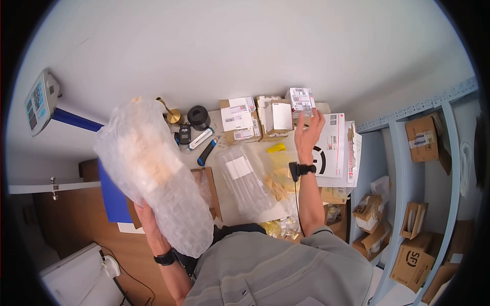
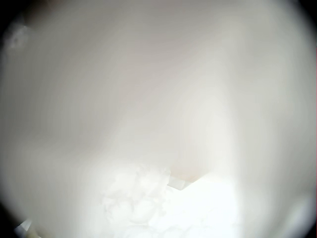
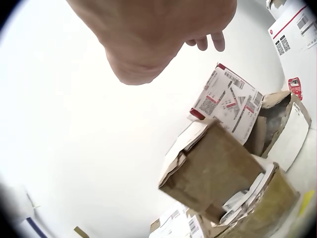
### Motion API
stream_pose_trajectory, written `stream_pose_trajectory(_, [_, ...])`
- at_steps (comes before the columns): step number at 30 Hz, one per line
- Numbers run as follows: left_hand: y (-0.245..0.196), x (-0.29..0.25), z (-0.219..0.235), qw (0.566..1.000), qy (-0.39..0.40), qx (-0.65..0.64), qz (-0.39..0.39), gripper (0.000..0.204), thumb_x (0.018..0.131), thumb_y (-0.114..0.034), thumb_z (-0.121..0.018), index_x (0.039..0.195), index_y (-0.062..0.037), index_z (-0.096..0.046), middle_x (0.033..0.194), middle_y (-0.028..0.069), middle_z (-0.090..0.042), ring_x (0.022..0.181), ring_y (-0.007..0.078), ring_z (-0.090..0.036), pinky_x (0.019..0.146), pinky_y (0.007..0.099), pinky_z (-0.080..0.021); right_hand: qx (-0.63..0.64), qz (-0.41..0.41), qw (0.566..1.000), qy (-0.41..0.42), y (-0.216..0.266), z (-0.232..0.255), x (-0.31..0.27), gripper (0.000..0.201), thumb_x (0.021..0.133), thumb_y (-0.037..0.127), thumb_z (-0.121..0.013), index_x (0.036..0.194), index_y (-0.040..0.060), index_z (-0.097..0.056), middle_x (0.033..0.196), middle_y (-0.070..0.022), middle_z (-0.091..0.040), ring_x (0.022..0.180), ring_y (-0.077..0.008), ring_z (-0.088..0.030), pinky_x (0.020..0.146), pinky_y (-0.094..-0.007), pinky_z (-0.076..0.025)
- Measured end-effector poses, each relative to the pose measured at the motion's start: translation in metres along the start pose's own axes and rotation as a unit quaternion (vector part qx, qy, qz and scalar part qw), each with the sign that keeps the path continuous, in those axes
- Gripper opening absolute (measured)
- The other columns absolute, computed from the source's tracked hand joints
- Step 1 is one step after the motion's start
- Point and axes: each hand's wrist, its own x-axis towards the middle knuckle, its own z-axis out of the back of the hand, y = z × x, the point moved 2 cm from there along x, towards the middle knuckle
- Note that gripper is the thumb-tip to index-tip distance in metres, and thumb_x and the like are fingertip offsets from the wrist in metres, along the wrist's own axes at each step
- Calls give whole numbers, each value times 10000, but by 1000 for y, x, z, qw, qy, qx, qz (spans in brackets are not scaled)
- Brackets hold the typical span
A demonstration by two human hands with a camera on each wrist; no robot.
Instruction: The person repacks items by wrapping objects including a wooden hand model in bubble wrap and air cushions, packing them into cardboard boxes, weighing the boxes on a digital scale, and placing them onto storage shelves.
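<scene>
A large, puffy bundle in clear bubble wrap (image 1: 153, 163), with something pale beige inside, rises in front of the person's left side. My left hand (image 1: 147, 220) holds it low on its outer side, fingers mostly hidden behind the wrap. Whitish, blurred bubble wrap (image 2: 133, 203) fills most of the left wrist view. My right hand (image 1: 309, 133) is raised empty over the back of the table, fingers extended, fingertips close by a small white box with printed labels (image 1: 301, 98). In the right wrist view that labelled box (image 3: 230, 101) leans beyond the right hand (image 3: 153, 34).
Brown cartons (image 1: 240, 118) line the wall. A blue-black utility knife (image 1: 207, 151), a black tape roll (image 1: 198, 118) and clear plastic packaging (image 1: 245, 178) lie on the table. White mailers (image 1: 334, 145) are stacked at right, beside a shelf rack (image 1: 400, 168). A scale display (image 1: 38, 107) stands left.
</scene>
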Motion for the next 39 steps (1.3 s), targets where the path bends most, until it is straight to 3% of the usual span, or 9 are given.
stream_pose_trajectory(3, [-13,-12,-6,999,21,-41,0,531,1021,-145,-583,1501,-25,-389,1422,138,-562,1218,236,-614,999,387,-533,131,-22,982,132,70,-16,-53,632,893,365,-749,1341,-24,-530,1367,-293,-473,1287,-478,-466,1070,-527,-412])
stream_pose_trajectory(5, [-23,-20,-12,998,-25,-62,12,533,1011,-128,-575,1503,-36,-392,1409,136,-575,1198,245,-631,983,391,-550,12,102,987,122,92,-50,-75,697,840,403,-787,1330,-20,-529,1359,-255,-491,1306,-432,-449,1070,-534,-392])
stream_pose_trajectory(8, [-33,-34,-5,994,-82,-67,7,531,1007,-148,-580,1498,-46,-405,1395,127,-587,1195,248,-634,988,390,-548,-71,135,981,117,127,-79,-68,768,798,450,-797,1333,-30,-528,1357,-242,-501,1301,-431,-447,1068,-563,-369])
stream_pose_trajectory(15, [-50,-77,38,989,-147,-30,-14,563,1024,-245,-590,1519,-73,-381,1434,120,-546,1222,262,-607,1006,411,-537,-210,17,958,196,82,-94,-49,797,793,475,-788,1343,-42,-529,1313,-244,-541,1254,-427,-476,1026,-578,-395])
stream_pose_trajectory(18, [-35,-100,69,978,-206,-38,22,634,1076,-508,-434,1546,-91,-349,1461,125,-516,1257,280,-575,1001,438,-530,-147,-13,951,271,69,-91,-67,803,794,481,-791,1349,-34,-524,1280,-244,-562,1259,-438,-482,992,-570,-442])
stream_pose_trajectory(21, [-37,-113,74,977,-207,-38,32,652,1073,-524,-428,1553,-92,-338,1480,127,-498,1273,285,-558,1021,439,-512,-74,1,950,305,78,-108,-87,934,779,540,-785,1454,-18,-461,1305,-282,-529,1224,-436,-501,982,-550,-439])
stream_pose_trajectory(26, [-46,-114,72,979,-196,-45,26,682,1069,-551,-417,1565,-93,-319,1511,128,-466,1301,294,-531,1054,441,-482,-231,-48,906,352,107,-138,-95,1221,699,755,-739,1552,-10,-316,1457,-424,-347,1345,-540,-360,1034,-633,-370])
stream_pose_trajectory(33, [-48,-125,69,980,-197,-22,9,712,1065,-575,-402,1576,-91,-298,1532,133,-443,1326,302,-506,1078,446,-459,-278,-97,895,335,117,-146,-95,1270,666,725,-778,1573,9,-251,1519,-423,-254,1400,-544,-282,1093,-662,-285])
stream_pose_trajectory(39, [-51,-133,69,975,-206,-77,39,728,1062,-592,-387,1580,-89,-293,1537,144,-433,1332,308,-504,1083,444,-456,-117,-107,954,256,125,-103,-87,1127,673,656,-801,1492,1,-388,1456,-363,-349,1361,-511,-340,1097,-660,-272])
